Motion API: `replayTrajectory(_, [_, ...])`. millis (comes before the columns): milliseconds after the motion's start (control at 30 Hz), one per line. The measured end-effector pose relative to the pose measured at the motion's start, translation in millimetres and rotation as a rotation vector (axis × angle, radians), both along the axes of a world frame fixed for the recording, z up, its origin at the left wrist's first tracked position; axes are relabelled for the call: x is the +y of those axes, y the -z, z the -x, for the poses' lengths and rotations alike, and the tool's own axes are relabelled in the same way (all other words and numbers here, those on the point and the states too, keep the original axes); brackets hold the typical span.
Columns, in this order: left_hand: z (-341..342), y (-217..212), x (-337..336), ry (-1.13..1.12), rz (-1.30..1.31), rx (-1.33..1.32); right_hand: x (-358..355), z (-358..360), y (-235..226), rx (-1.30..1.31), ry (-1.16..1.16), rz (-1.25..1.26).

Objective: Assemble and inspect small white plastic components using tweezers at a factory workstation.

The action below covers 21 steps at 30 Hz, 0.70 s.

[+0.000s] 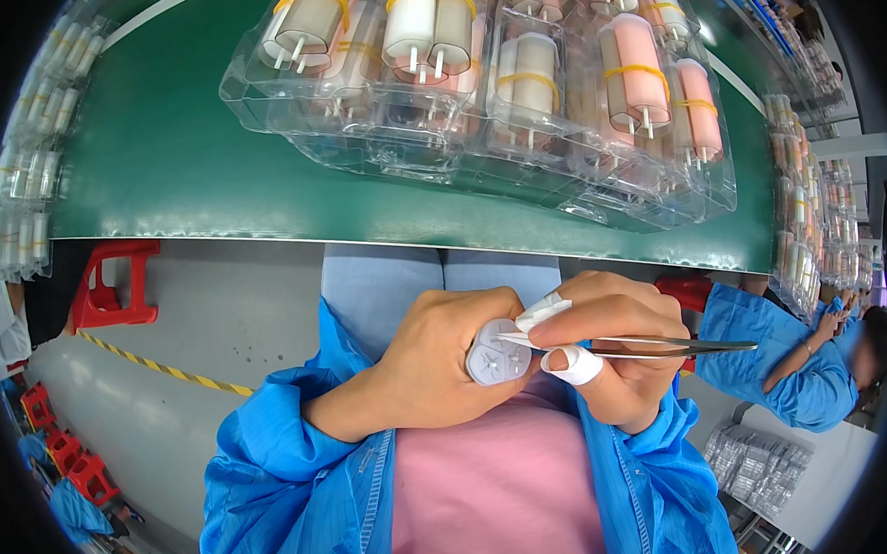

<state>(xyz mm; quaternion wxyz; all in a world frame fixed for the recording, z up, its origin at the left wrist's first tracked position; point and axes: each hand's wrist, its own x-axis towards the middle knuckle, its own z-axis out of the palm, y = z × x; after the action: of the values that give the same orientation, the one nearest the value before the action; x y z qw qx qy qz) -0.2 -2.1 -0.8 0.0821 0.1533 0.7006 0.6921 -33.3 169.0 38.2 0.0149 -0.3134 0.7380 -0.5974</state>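
My left hand (pixel 423 367) is closed around a pale translucent piece with a rounded, lobed end face (pixel 494 363). That face shows between thumb and fingers, turned toward me, and the rest of the piece is hidden in the fist. In my right hand (pixel 623 319) are metal tweezers (pixel 699 347), pinched between thumb and fingers, the long end pointing out to the right. Their tips meet the upper part of the lobed face; whether they grip anything there is too small to tell. White tape wraps the right thumb and a finger. Both hands are above my lap.
Past my hands is a green table (pixel 192 179). Clear plastic trays (pixel 398 145) on it hold banded white, grey and pink tubes (pixel 643 80). More trays are stacked left and right. A red stool (pixel 118 291) stands at left; a blue-sleeved person (pixel 794 361) works at right.
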Motion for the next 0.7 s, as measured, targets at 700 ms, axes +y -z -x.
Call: replayTrajectory(700, [-2.6,8.2,1.9,0.013,0.172,0.047,-0.7,-0.4,2.0,0.036,-0.023,-0.085])
